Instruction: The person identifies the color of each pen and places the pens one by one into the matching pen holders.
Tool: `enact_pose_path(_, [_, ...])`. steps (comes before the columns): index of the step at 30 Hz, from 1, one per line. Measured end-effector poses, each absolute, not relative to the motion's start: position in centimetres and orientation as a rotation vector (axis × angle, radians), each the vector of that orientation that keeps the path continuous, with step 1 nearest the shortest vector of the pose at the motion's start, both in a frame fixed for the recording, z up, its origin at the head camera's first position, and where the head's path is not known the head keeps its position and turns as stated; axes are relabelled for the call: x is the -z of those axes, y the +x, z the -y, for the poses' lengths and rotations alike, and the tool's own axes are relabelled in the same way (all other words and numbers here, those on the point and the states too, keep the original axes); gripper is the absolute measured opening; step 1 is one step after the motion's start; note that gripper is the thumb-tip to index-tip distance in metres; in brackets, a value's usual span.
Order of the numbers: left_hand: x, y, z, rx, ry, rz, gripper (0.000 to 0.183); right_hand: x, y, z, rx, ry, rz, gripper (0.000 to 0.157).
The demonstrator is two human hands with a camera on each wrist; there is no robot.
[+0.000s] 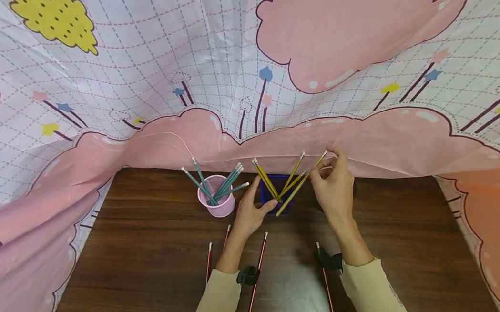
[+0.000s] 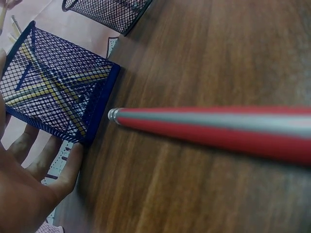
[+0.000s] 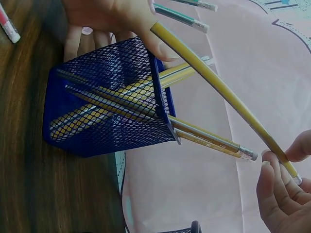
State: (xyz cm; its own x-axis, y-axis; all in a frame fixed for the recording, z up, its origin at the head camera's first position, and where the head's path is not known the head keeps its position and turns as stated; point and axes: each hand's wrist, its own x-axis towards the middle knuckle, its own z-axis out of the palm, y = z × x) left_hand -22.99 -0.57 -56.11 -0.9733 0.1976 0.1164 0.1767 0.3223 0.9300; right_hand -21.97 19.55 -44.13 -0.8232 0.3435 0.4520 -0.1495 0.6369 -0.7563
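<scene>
My left hand [image 1: 249, 212] holds a blue mesh pencil cup [image 2: 103, 103] by its side, the thumb at the rim and the other fingers spread along the wall. Several yellow pencils [image 1: 265, 179] lean inside it, erasers up. Above and to the right, my right hand [image 1: 335, 186] pinches another yellow pencil [image 3: 221, 90] near its eraser end. That pencil slants down to the left, and its lower end overlaps the cup's near rim in the head view. In the right wrist view the same end is outside the cup, close to the left thumb.
Left of the blue cup stands a pink mesh cup [image 1: 221, 209] with several green pencils. A dark mesh cup [image 2: 109, 14] stands to the right, mostly hidden behind my right hand. Red pencils [image 1: 258, 274] lie on the wooden table near my forearms. A patterned cloth [image 1: 241, 149] hangs behind.
</scene>
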Motion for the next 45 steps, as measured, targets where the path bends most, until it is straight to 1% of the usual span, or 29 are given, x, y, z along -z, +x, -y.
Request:
enact_pose_path(6, [56.1,-23.0,0.6,-1.784,0.386,-2.552,0.082,44.2,-22.3,-19.5,-1.13,-0.183,2.273,0.048])
enact_pose_path(20, [56.1,-23.0,0.6,-1.781,0.404,-2.54,0.082,44.1,-23.1,-19.6,-1.149,-0.152,2.229,0.047])
enact_pose_path(29, [56.1,-22.9,0.7,-1.759,0.379,-2.548,0.081,44.2,-23.5,-19.5,-1.175,-0.176,2.178,0.047])
enact_pose_path(37, [56.1,-23.1,0.7,-1.729,0.368,-2.563,0.082,44.5,-23.5,-19.2,-1.172,-0.129,2.202,0.049])
enact_pose_path(45, [56.1,-22.9,0.8,-1.716,0.357,-2.547,0.081,45.0,-23.3,-19.2,-1.116,-0.111,2.251,0.046])
